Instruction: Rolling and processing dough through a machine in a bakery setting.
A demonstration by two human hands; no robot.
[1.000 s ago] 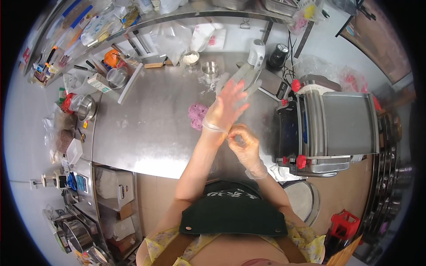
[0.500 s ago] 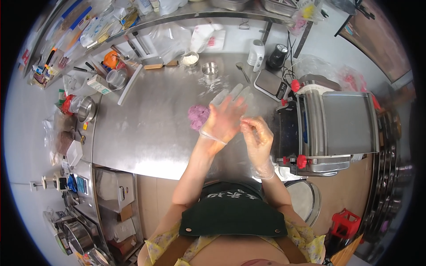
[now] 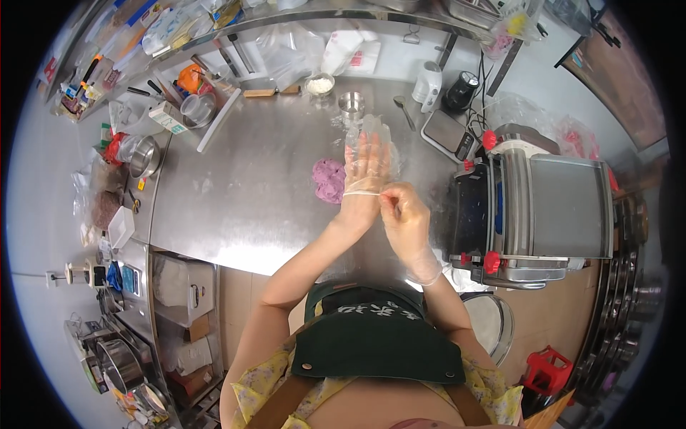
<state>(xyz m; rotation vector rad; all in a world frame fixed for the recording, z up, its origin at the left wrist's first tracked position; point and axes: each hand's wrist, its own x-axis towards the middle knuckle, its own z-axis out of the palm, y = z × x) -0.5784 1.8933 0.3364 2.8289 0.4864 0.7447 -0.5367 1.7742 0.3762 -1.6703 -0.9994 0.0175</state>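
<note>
My left hand (image 3: pixel 366 164) is raised over the steel worktable (image 3: pixel 221 200) with its fingers stretched out, partly inside a loose clear plastic glove (image 3: pixel 377 130). The glove's cuff crosses the base of that hand. My right hand (image 3: pixel 404 218), also in a clear glove, pinches this cuff on the right side. A lump of pink-purple dough (image 3: pixel 329 182) lies just left of my left hand on the steel.
At the right stands a roller machine (image 3: pixel 536 214) with red knobs. Behind my hands are a small steel cup (image 3: pixel 351 106), a bowl of white stuff (image 3: pixel 320 86), a spoon (image 3: pixel 406 111) and a scale (image 3: pixel 441 132). Tools, tubs and bags (image 3: pixel 200 109) crowd the left and back edges.
My left hand has turned from fingers spread to fingers straighter and pointing forward, further into the glove. My right hand's pinch has shifted to the cuff's right side. The view has tilted slightly.
</note>
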